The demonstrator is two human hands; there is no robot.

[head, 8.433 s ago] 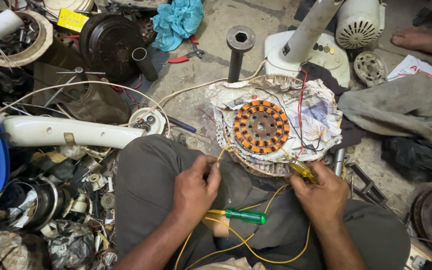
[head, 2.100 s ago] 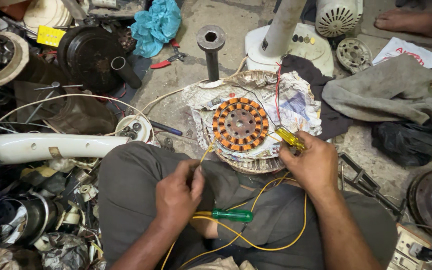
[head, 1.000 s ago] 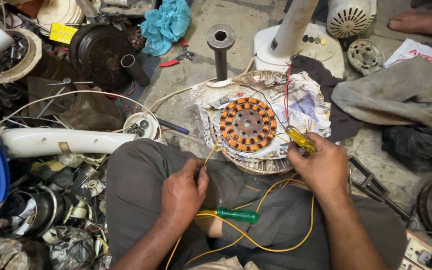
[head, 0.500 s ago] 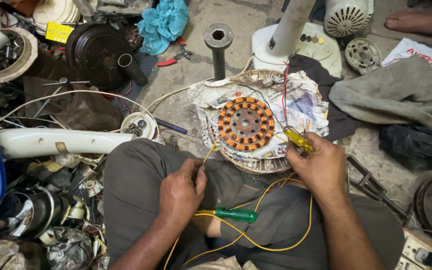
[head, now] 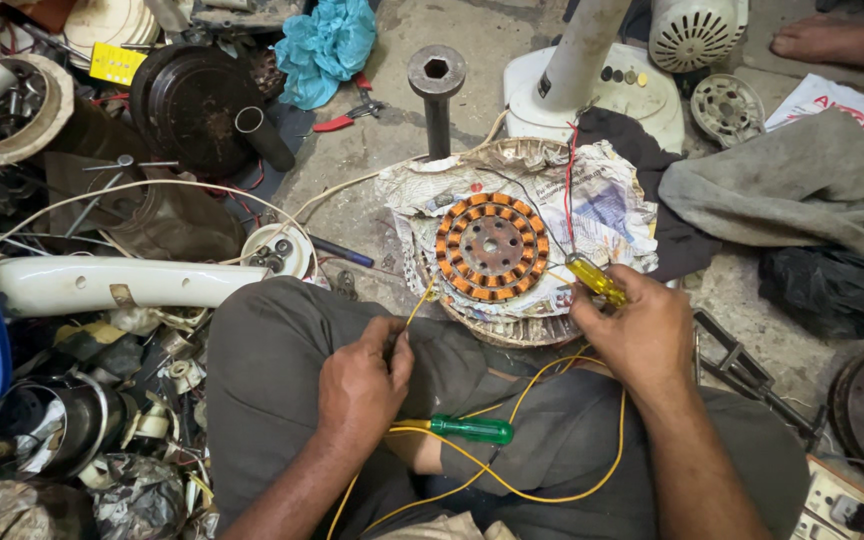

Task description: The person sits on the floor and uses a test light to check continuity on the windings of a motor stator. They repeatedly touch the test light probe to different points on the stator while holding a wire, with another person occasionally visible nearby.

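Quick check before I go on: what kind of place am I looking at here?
Most likely a small fan or motor repair workshop, worked on the floor. A copper-wound stator sits on newspaper, a white pedestal fan base stands behind it, and scrap motor parts pile up at the left.

One camera only, worn on the person's head, looks steeply down over the lap at close range. The left hand (head: pixel 360 385) and right hand (head: pixel 632 335) fill the lower middle; the stator (head: pixel 492 245) sits centre, floor clutter spreading to every edge.
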